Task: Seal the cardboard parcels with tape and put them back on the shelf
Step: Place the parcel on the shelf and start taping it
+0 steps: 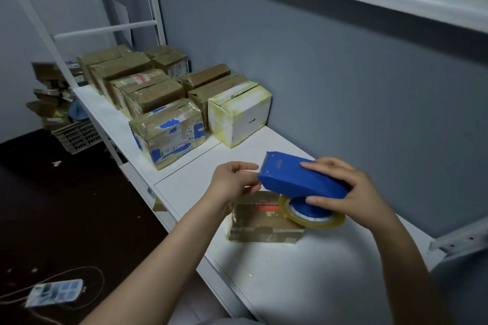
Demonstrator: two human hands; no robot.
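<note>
Already the shelf (pixel 290 285) held taped parcels (pixel 169 134) toward ten o'clock. One parcel (pixel 261 227) near six o'clock apparently awaited sealing under the tape dispenser (pixel 298 179). The right hand (pixel 353 192) gripped the dispenser, and the left hand (pixel 232 182) curled at its mouth, pinch unclear.

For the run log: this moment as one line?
right hand: grips tape dispenser | left hand: fingers at dispenser's front | parcel: on shelf, under dispenser

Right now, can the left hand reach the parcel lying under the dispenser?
Probably yes. The left hand is close by the parcel's left end, and nothing seems to lie between them. The dispenser, held in the right hand, covers only the parcel's right part.
</note>
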